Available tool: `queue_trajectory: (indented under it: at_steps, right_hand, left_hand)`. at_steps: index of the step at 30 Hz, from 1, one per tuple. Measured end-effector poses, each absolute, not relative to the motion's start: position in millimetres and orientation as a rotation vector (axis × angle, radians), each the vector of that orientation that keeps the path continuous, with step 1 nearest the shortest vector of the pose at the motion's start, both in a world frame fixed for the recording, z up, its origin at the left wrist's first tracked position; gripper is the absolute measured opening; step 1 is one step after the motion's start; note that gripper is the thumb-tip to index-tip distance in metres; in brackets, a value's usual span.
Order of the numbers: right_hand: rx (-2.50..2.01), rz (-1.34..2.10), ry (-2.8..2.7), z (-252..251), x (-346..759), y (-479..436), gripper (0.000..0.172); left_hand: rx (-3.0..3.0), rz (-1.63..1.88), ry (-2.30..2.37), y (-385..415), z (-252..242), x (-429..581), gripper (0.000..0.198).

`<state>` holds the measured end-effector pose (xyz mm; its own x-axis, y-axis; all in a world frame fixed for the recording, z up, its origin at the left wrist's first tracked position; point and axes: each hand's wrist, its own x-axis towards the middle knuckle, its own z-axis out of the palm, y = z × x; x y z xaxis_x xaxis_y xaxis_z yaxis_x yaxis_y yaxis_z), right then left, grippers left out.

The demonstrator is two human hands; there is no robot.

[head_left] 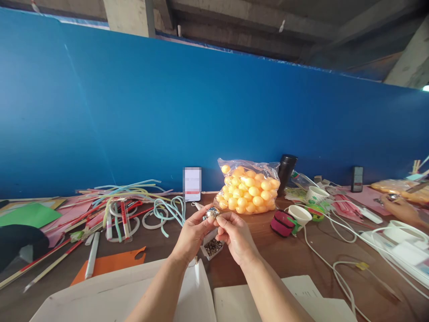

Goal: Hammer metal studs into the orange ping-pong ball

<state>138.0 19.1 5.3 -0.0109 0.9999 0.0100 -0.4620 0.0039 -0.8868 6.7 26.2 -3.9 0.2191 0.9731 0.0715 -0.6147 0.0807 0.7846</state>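
Observation:
My left hand (191, 236) and my right hand (236, 236) meet above the brown table, fingers pinched together on a small shiny silver ball (212, 212). Just below the hands sits a small open box (212, 247) filled with tiny dark beads or pins. Behind it lies a clear plastic bag of orange ping-pong balls (248, 188).
Coloured tubes and sticks (127, 208) lie at the left, with orange (107, 264) and green paper (28, 215). White sheets (110, 290) lie near me. A pink pouch (282, 222), paper cups (299, 213), a black bottle (287, 172), white cables (338, 264). Another person's hand (400, 208) is at the far right.

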Motion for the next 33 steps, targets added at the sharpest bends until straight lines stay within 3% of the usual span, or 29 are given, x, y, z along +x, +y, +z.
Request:
queue_trajectory:
  at_steps: [33]
  right_hand:
    - [-0.832,1.427,-0.834,6.3,136.2,17.7,0.028]
  left_hand:
    - [0.858,1.289,0.581,25.9,-3.6,7.4,0.046]
